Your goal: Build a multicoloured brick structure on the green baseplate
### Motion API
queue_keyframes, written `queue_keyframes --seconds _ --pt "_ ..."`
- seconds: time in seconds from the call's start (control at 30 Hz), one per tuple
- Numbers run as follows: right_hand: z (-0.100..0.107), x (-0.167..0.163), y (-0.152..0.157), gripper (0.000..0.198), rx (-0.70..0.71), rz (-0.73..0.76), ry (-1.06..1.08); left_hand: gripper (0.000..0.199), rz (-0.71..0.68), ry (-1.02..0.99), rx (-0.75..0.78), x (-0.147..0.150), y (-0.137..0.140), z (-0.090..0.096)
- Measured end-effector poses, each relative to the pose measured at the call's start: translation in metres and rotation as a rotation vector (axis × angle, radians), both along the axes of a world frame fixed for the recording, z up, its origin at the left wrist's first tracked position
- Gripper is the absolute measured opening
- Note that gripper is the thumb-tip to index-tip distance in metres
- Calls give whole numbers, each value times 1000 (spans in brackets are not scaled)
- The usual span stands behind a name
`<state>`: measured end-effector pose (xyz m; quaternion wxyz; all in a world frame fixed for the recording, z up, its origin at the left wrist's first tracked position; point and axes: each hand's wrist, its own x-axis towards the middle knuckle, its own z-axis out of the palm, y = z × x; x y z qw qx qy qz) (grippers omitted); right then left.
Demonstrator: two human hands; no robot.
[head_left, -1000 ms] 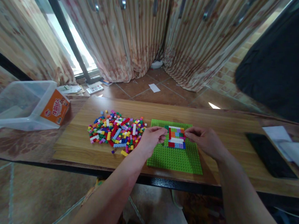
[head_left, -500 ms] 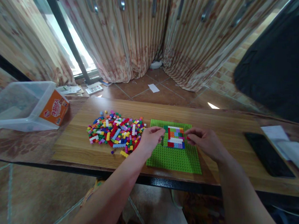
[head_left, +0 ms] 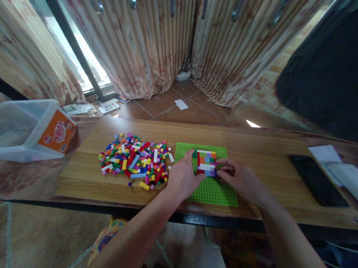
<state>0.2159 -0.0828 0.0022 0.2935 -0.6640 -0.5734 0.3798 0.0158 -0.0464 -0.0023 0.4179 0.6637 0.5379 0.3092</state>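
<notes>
A green baseplate [head_left: 213, 194] lies on the table in front of me. On its upper middle sits a flat block of coloured bricks [head_left: 207, 160], with white, red, orange, blue and purple rows. My left hand [head_left: 184, 175] is at the block's left side, its thumb and forefinger spread apart at the near and far corners. At the right edge, my right hand [head_left: 237, 177] has its thumb and fingertips drawn together against the block. Whatever may be between those fingertips is too small to make out. Left of the baseplate spreads a pile of loose bricks [head_left: 136, 160] in many colours.
A clear plastic bin [head_left: 23, 148] with an orange label stands at the left end. On the right lie a black phone-like slab [head_left: 318, 180] and a white object [head_left: 352, 185] on paper. The wooden table's front edge [head_left: 201, 217] runs beneath my forearms.
My right hand has moved in from the right and touches the block's edge; the small red brick at its fingertips no longer shows. My left thumb and forefinger have spread along the block's left side.
</notes>
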Motion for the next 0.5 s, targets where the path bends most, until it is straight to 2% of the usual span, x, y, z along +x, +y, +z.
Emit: queue_keyframes --seconds 0.1,0.3,0.5 --pt "-4 -4 -2 28 34 -51 -4 75 -23 62 34 0 1 -2" --pt "-9 -7 -1 27 88 -76 38 76 -115 374 132 1 0 2" --pt "-11 -9 -2 23 147 -126 16 77 -160 471 198 2 1 1"
